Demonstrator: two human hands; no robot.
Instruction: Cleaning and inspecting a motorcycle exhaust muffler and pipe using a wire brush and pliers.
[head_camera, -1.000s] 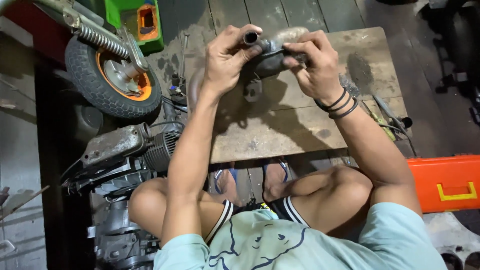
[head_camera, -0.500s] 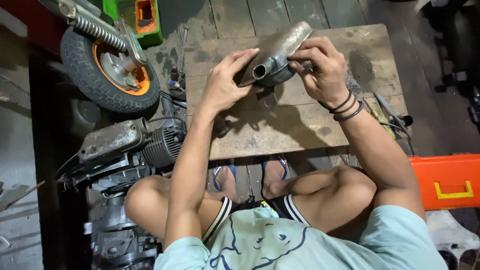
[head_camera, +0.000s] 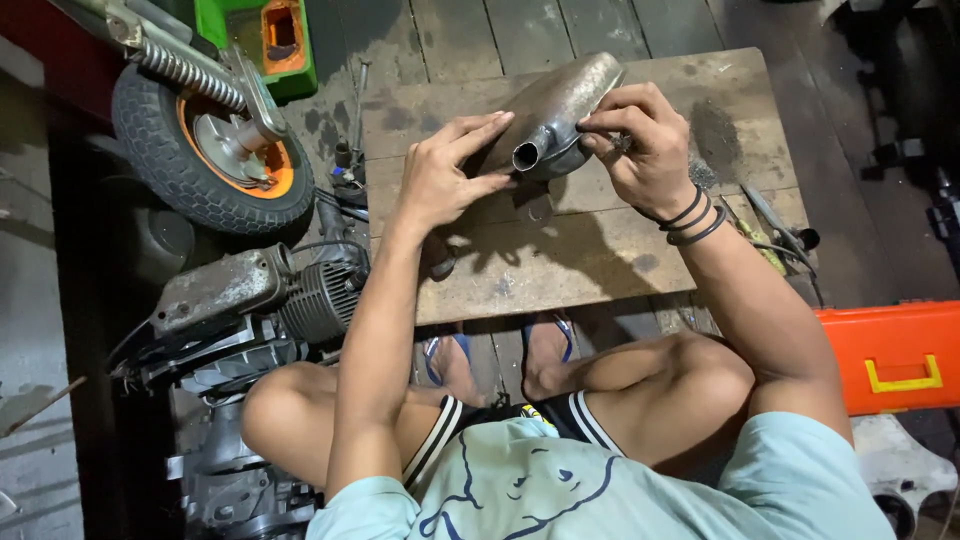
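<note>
A grey metal muffler with a short round pipe end sits tilted above a low wooden table. My right hand, with dark bands on the wrist, grips its right side. My left hand rests flat against its left side near the pipe opening, fingers stretched out. I sit cross-legged on the floor in front of the table.
A small wheel with an orange rim and a spring shock stands at the left. A grey engine block lies below it. A green box is at the top, an orange toolbox at the right. Tools lie by the table's right edge.
The muffler has been turned and tipped so its long body points up and to the right. My left hand has opened from a grip over it to a flat touch on its side.
</note>
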